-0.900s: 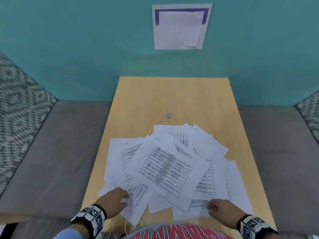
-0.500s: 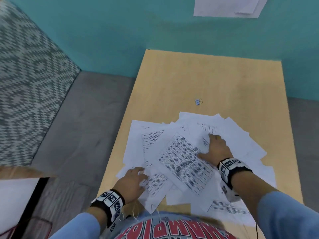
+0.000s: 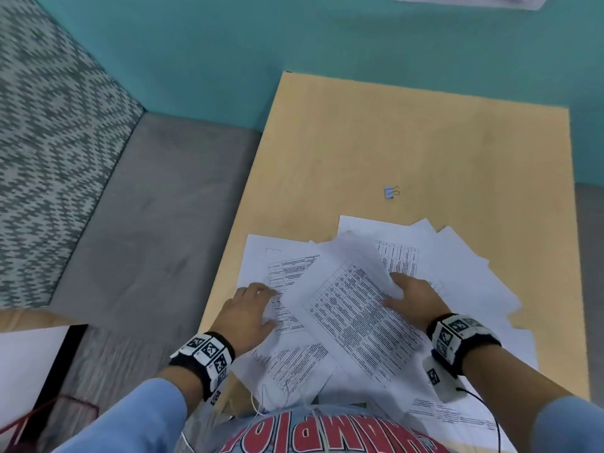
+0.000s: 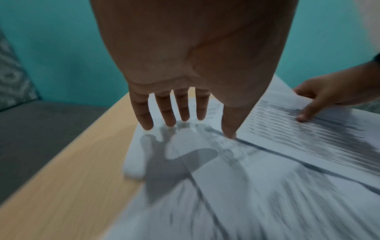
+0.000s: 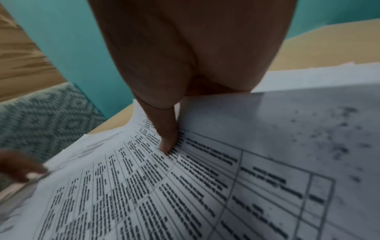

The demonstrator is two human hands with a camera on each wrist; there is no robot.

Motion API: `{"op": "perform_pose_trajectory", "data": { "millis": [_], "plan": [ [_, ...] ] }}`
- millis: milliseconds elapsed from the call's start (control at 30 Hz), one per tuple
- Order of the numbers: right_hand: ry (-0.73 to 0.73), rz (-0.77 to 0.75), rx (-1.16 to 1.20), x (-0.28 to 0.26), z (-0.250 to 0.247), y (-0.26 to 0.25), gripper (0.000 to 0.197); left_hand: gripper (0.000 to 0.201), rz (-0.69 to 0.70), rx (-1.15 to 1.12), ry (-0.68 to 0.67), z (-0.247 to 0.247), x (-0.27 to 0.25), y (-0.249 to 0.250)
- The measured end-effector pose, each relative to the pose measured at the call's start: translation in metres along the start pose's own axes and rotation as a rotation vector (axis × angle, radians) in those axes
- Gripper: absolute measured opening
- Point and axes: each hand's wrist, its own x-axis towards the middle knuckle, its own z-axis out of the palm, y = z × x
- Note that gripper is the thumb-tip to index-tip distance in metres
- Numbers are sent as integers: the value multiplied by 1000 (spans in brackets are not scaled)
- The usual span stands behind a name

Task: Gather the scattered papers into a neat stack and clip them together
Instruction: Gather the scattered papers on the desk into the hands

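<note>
Even overhead light, motion-blurred edges

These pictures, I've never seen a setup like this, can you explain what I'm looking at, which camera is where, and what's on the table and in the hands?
No machine here: a person works with two bare hands, wearing a camera on the head and one on each wrist. The head view looks down at a wooden table covered with scattered papers. A small binder clip lies alone beyond them, untouched. The left wrist view looks along the left hand, whose straight fingers reach down onto the sheets. The right wrist view looks along the right hand, which pinches a printed sheet, thumb on top. The black-and-white patterned wristbands seem to be part of the camera gear.
</note>
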Motion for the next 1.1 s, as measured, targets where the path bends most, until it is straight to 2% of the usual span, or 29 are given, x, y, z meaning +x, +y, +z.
{"op": "perform_pose_trajectory", "data": {
  "millis": [100, 200, 267, 333, 467, 533, 633, 700, 767, 867, 933, 1100],
  "plan": [
    [10, -39, 25, -15, -1, 9, 24, 91, 45, 58, 47, -26, 35, 8],
    [30, -104, 35, -31, 2, 15, 25, 118, 68, 114, -1, -46, 69, 19],
    [56, -153, 59, -41, 5, 21, 22, 127, 99, 156, -28, -55, 85, 30],
    [74, -201, 71, -51, 7, 24, 21, 115, 137, 206, -61, -61, 96, 42],
    [77, -212, 82, -65, 9, 25, 22, 37, 190, 315, -222, -67, 98, 65],
    [33, -189, 58, -68, 10, 24, 27, 17, 190, 333, -270, -65, 89, 72],
    [-36, -131, 35, -69, 5, 20, 9, 30, 196, 389, -296, -56, 72, 78],
    [-37, -102, 40, -68, -2, 13, 12, 42, 186, 414, -286, -46, 61, 76],
    [-40, -121, 46, -67, -11, -1, 14, 44, 182, 425, -268, -37, 52, 73],
    [-33, -201, 7, -66, -23, -29, 15, 38, 198, 435, -240, -32, 42, 75],
    [-23, -266, -85, -64, -29, -49, 5, 33, 212, 434, -211, -34, 36, 81],
    [-52, -335, -401, -65, -27, -90, 17, 32, 220, 338, -218, -41, 21, 91]
  ]
}}
